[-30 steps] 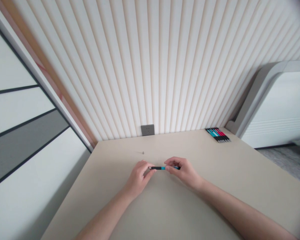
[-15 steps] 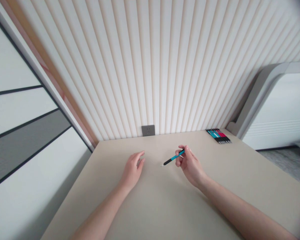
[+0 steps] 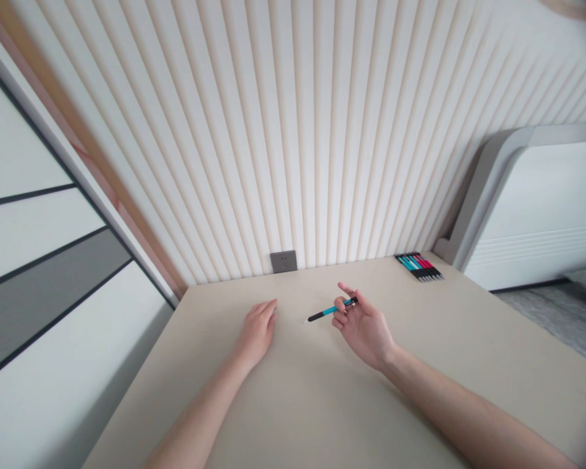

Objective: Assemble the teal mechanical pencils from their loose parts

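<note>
My right hand (image 3: 364, 324) holds a teal and black pen (image 3: 328, 311) by its rear end, between thumb and fingers, with the index finger lifted. The pen's black tip points left and slightly down, just above the beige table (image 3: 322, 391). My left hand (image 3: 257, 331) lies palm down on the table to the left of the pen tip, fingers together and pointing toward the wall, holding nothing. A small gap separates the pen tip from my left hand.
A row of several teal and red pens (image 3: 418, 265) lies at the table's back right, near the slatted wall. A grey wall socket (image 3: 283, 261) sits at the table's back edge. A white cabinet (image 3: 537, 215) stands to the right; panelled doors at left.
A second ago both hands held the pen level between them. My left hand let go and settled flat on the table; my right hand kept the pen and tilted it, its index finger now lifted.
</note>
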Action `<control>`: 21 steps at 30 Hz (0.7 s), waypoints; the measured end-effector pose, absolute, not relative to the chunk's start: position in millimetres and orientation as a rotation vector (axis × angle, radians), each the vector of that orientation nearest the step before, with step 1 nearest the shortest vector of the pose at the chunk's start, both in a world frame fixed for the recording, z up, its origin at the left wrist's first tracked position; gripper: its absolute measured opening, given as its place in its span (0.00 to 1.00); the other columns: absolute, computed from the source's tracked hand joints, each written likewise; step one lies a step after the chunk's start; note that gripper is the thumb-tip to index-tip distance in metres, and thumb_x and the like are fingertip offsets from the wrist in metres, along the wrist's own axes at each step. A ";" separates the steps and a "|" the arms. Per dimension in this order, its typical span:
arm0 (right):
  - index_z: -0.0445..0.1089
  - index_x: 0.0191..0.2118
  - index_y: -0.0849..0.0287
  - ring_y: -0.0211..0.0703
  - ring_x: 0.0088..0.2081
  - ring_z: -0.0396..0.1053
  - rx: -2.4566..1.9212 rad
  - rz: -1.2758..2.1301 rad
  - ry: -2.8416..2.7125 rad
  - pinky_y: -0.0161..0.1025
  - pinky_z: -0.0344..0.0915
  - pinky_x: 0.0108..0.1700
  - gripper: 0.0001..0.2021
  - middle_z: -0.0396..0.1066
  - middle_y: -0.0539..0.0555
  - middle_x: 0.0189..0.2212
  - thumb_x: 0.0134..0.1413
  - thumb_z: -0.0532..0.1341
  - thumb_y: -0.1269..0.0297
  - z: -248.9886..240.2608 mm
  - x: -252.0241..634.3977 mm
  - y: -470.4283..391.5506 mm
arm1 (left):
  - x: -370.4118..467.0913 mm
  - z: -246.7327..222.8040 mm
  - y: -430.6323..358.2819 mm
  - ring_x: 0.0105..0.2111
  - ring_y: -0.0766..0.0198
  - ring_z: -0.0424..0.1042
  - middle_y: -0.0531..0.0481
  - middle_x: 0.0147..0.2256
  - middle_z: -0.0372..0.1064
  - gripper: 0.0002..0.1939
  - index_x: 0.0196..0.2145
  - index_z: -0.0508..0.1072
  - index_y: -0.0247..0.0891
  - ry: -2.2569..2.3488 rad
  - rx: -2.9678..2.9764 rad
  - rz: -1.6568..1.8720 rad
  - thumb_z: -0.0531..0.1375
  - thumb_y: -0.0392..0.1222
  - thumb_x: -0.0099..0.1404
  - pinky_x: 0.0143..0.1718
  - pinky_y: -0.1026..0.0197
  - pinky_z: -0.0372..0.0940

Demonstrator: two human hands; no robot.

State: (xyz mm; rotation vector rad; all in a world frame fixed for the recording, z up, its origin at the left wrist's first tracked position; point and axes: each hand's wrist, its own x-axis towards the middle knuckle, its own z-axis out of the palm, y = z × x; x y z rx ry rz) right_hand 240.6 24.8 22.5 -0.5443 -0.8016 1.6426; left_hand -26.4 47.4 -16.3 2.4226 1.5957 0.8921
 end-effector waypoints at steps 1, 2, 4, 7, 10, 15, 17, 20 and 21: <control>0.65 0.49 0.46 0.40 0.24 0.54 -0.547 1.625 -0.823 0.40 0.58 0.29 0.16 0.58 0.48 0.27 0.62 0.47 0.49 22.2 240.9 25.4 | -26.8 -17.2 48.4 0.48 0.53 0.66 0.42 0.48 0.69 0.18 0.53 0.68 0.36 1.583 2.412 0.922 0.49 0.34 0.68 0.52 0.47 0.64; 0.65 0.49 0.46 0.40 0.24 0.54 -0.554 1.606 -0.849 0.40 0.58 0.28 0.17 0.58 0.48 0.27 0.63 0.47 0.49 21.9 241.2 25.9 | -27.1 -18.0 49.1 0.47 0.54 0.67 0.42 0.46 0.70 0.17 0.51 0.69 0.36 1.581 2.401 0.943 0.49 0.33 0.67 0.51 0.48 0.64; 0.63 0.51 0.44 0.40 0.24 0.55 -0.567 1.579 -0.894 0.40 0.58 0.29 0.17 0.59 0.48 0.27 0.62 0.47 0.49 21.5 242.0 26.5 | -27.1 -18.8 49.4 0.44 0.54 0.67 0.43 0.42 0.71 0.16 0.48 0.72 0.36 1.592 2.384 0.958 0.50 0.33 0.67 0.49 0.49 0.65; 0.63 0.51 0.43 0.39 0.23 0.54 -0.566 1.588 -0.892 0.40 0.59 0.29 0.16 0.60 0.48 0.26 0.61 0.49 0.49 21.3 242.6 26.0 | -25.9 -16.8 47.5 0.41 0.55 0.68 0.44 0.39 0.71 0.13 0.42 0.74 0.37 1.601 2.365 0.968 0.51 0.32 0.66 0.46 0.50 0.65; 0.66 0.47 0.47 0.38 0.21 0.52 -0.548 1.611 -0.834 0.40 0.58 0.28 0.18 0.58 0.48 0.25 0.61 0.48 0.46 21.6 242.9 25.2 | -22.9 -11.7 42.8 0.38 0.56 0.68 0.45 0.35 0.71 0.10 0.36 0.74 0.37 1.587 2.353 0.982 0.53 0.34 0.66 0.43 0.53 0.65; 0.68 0.41 0.53 0.38 0.22 0.51 -0.566 1.619 -0.778 0.39 0.57 0.26 0.25 0.58 0.49 0.26 0.59 0.44 0.39 23.2 244.6 26.0 | -7.8 -3.8 25.1 0.34 0.60 0.70 0.47 0.34 0.71 0.10 0.37 0.73 0.37 1.492 1.982 1.124 0.56 0.46 0.67 0.38 0.59 0.65; 0.68 0.41 0.53 0.38 0.22 0.52 -0.591 1.599 -0.774 0.39 0.57 0.26 0.21 0.59 0.49 0.26 0.59 0.49 0.43 22.9 245.0 26.6 | 1.1 -2.7 16.2 0.34 0.60 0.70 0.48 0.33 0.71 0.14 0.39 0.73 0.37 1.389 1.725 1.162 0.57 0.51 0.65 0.37 0.60 0.65; 0.68 0.37 0.54 0.36 0.21 0.50 -0.606 1.604 -0.761 0.37 0.55 0.25 0.11 0.58 0.48 0.24 0.57 0.57 0.52 20.5 244.5 26.4 | 11.7 -2.1 6.5 0.35 0.60 0.70 0.47 0.33 0.72 0.17 0.38 0.73 0.35 1.290 1.500 1.231 0.60 0.54 0.62 0.38 0.62 0.65; 0.67 0.36 0.54 0.36 0.21 0.50 -0.604 1.614 -0.760 0.36 0.54 0.25 0.10 0.58 0.47 0.23 0.57 0.57 0.54 19.6 244.0 26.0 | 13.7 -1.8 4.8 0.35 0.60 0.70 0.47 0.33 0.72 0.17 0.38 0.73 0.35 1.275 1.461 1.246 0.61 0.54 0.62 0.38 0.62 0.65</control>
